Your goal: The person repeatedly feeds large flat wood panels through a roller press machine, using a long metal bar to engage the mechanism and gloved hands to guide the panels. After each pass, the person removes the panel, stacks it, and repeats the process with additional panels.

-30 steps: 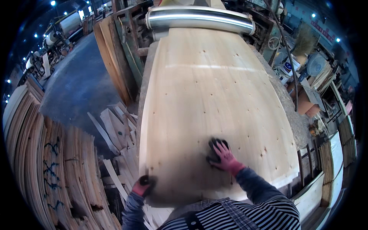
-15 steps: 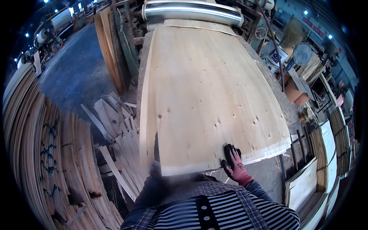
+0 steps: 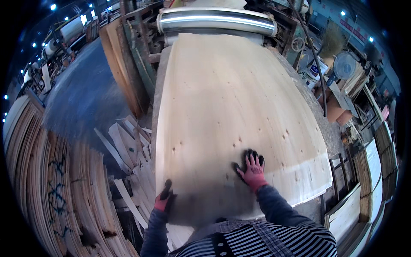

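A wide, pale wood veneer sheet (image 3: 222, 98) with small dark knots lies on a stack of similar sheets, its far end near a shiny metal roller (image 3: 216, 21). Both hands wear pink gloves with black fingertips. My right hand (image 3: 253, 169) rests flat on the near part of the sheet, its fingers spread. At the sheet's near left edge is my left hand (image 3: 164, 198), forefinger and thumb apart against the edge; its other fingers are hidden. Below the right hand, at the right, paler layers (image 3: 306, 182) of the stack stick out past the top sheet.
Tall veneer stacks (image 3: 55, 188) stand at the left, with broken wood strips (image 3: 128, 141) between them and the table. On the right are a fan (image 3: 343, 65), a leaning pole (image 3: 317, 64), a cardboard box (image 3: 338, 109) and bundled sheets (image 3: 364, 180).
The top sheet has slid toward me and to the left, its far end drawing back nearer the roller's front. My left hand has shifted along its left edge; my right hand remains flat on it.
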`<state>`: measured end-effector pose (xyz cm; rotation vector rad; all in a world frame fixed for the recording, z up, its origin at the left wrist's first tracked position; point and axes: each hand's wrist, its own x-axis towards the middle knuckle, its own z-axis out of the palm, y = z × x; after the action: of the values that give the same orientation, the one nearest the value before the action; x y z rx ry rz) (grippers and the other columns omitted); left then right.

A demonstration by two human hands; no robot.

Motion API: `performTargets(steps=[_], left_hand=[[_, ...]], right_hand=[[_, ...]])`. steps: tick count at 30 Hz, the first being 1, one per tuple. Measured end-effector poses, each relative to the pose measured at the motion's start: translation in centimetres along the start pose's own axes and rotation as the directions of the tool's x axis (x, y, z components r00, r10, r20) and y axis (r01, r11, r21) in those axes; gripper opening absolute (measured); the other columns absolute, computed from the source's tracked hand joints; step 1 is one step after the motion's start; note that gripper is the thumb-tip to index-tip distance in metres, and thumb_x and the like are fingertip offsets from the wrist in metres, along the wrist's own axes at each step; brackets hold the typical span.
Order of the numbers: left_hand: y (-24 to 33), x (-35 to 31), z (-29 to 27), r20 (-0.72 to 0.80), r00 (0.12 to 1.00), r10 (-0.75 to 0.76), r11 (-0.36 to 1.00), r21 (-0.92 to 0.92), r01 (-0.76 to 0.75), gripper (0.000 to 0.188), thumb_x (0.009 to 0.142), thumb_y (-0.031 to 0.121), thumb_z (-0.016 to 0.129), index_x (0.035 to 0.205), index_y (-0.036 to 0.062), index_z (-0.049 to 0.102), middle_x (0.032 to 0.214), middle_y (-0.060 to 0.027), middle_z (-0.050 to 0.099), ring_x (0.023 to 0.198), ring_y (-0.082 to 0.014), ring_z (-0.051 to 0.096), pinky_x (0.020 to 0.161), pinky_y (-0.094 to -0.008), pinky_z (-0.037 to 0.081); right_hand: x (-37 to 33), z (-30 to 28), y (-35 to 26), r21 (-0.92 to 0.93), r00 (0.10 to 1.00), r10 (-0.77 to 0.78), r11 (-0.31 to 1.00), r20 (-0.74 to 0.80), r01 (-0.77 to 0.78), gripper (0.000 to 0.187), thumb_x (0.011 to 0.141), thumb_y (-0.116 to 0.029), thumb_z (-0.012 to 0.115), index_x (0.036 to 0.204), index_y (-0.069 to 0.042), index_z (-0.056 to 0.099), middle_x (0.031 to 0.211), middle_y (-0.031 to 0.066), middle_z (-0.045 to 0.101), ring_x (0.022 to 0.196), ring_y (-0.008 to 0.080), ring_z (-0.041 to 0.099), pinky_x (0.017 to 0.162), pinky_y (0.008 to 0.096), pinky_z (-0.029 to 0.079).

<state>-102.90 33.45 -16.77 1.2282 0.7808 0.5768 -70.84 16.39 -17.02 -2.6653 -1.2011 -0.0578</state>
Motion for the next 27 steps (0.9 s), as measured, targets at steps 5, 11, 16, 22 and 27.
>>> performTargets(steps=[5,11,16,22,27], left_hand=[[-1.1,0.1,-0.3,-0.073,0.996,0.054,0.894,0.448,-0.016,0.052,0.084,0.022,0.054,0.127,0.0005,0.034,0.127,-0.011,0.041,0.11,-0.0162,0.044,0.09,-0.026,0.036],[-2.0,0.6,-0.4,-0.144,0.989,-0.031,0.919,0.386,0.085,0.046,0.084,0.022,0.053,0.127,0.0114,0.039,0.117,-0.0069,0.05,0.085,-0.011,0.052,0.076,-0.0238,0.042],[0.1,0.1,0.6,-0.126,0.988,0.094,0.861,0.508,-0.017,0.049,0.083,0.024,0.054,0.128,0.0115,0.038,0.125,-0.0106,0.045,0.108,-0.0136,0.046,0.085,-0.025,0.038],[1.6,-0.1,1.6,-0.166,0.986,0.007,0.951,0.305,0.045,0.053,0.08,0.021,0.058,0.126,0.0041,0.038,0.123,-0.0091,0.046,0.111,-0.0115,0.042,0.09,-0.0247,0.034],[1.8,-0.4,-0.3,0.041,0.999,0.013,1.0,0.025,-0.014,0.045,0.081,0.015,0.056,0.122,0.0012,0.042,0.122,-0.0102,0.046,0.108,-0.0138,0.045,0.089,-0.0264,0.037]], right_hand=[[14.0,2.7,0.6,-0.002,0.975,-0.09,0.996,-0.205,0.091,0.069,0.073,-0.053,0.049,0.121,-0.004,0.042,0.128,0.014,0.038,0.12,0.0295,0.03,0.101,0.0489,0.013],[29.5,3.5,1.7,0.068,0.989,0.034,0.997,-0.144,-0.025,0.075,0.076,-0.057,0.041,0.128,-0.004,0.033,0.133,0.0127,0.03,0.126,0.0272,0.022,0.103,0.0471,0.008],[23.7,1.6,-2.4,0.049,0.961,-0.247,0.966,-0.122,0.255,0.074,0.075,-0.056,0.044,0.127,-0.003,0.034,0.134,0.0152,0.027,0.124,0.0308,0.023,0.103,0.0479,0.009],[-1.9,-2.1,0.7,0.091,0.95,-0.255,0.966,0.182,0.242,0.077,0.069,-0.052,0.057,0.126,-0.004,0.035,0.131,0.0188,0.029,0.122,0.0362,0.023,0.102,0.049,0.014],[-16.6,-3.4,3.4,-0.002,0.865,-0.249,0.961,0.435,0.278,0.091,0.058,-0.056,0.063,0.125,-0.002,0.035,0.131,0.0207,0.028,0.122,0.0381,0.023,0.1,0.0523,0.012]])
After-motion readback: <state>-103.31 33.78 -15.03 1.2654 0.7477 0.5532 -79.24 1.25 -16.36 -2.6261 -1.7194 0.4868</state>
